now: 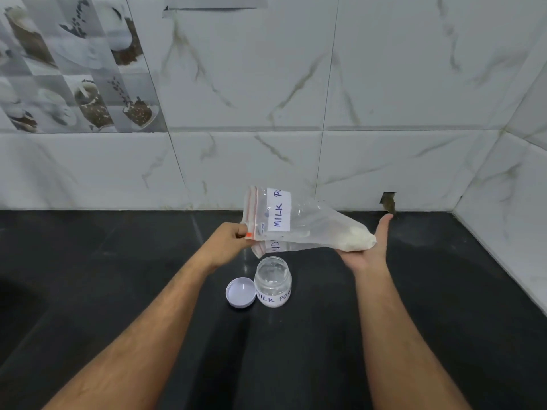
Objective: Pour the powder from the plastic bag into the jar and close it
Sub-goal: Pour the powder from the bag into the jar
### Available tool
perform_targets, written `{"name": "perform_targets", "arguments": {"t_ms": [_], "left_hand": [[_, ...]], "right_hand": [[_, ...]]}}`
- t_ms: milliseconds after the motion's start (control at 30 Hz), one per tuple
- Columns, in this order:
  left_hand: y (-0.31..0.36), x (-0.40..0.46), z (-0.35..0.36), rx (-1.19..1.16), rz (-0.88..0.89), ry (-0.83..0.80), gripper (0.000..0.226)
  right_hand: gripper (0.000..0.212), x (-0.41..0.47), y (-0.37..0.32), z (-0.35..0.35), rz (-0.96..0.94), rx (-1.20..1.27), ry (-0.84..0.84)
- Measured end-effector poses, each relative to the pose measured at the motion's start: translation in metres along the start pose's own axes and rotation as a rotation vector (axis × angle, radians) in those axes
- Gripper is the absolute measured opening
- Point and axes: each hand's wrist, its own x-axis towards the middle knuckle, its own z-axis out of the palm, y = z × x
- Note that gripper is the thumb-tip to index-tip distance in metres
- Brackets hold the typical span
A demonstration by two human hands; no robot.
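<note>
Nothing poured yet: powder [356, 238] sits in bag [299, 223] above open jar [273, 281]. Left hand [229, 242] pinches zip edge, flat right hand [370, 250] supports bottom. Lid [240, 292] touches jar's left side; closing pending.

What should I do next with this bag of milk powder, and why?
Probably lift the right hand to tip the bag: the powder sits at its far end, while its mouth, pinched by the left hand, is above the open jar.
</note>
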Motion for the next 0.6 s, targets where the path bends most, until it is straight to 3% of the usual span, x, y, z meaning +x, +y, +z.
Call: {"name": "perform_targets", "arguments": {"t_ms": [100,233,400,600], "left_hand": [[-0.020,0.004,0.007,0.035,-0.023,-0.028,0.061],[-0.033,0.008,0.021,0.148,-0.027,-0.034,0.036],[-0.037,0.009,0.034,0.237,-0.026,0.014,0.036],[-0.045,0.012,0.041,0.306,-0.043,-0.050,0.025]], "right_hand": [[0.100,0.000,-0.007,0.002,0.026,-0.035,0.063],[0.112,0.001,-0.016,0.006,0.065,-0.081,0.114],[0.110,0.000,-0.017,0.007,0.066,-0.099,0.135],[0.098,0.004,-0.023,0.014,0.045,-0.199,0.097]]}}
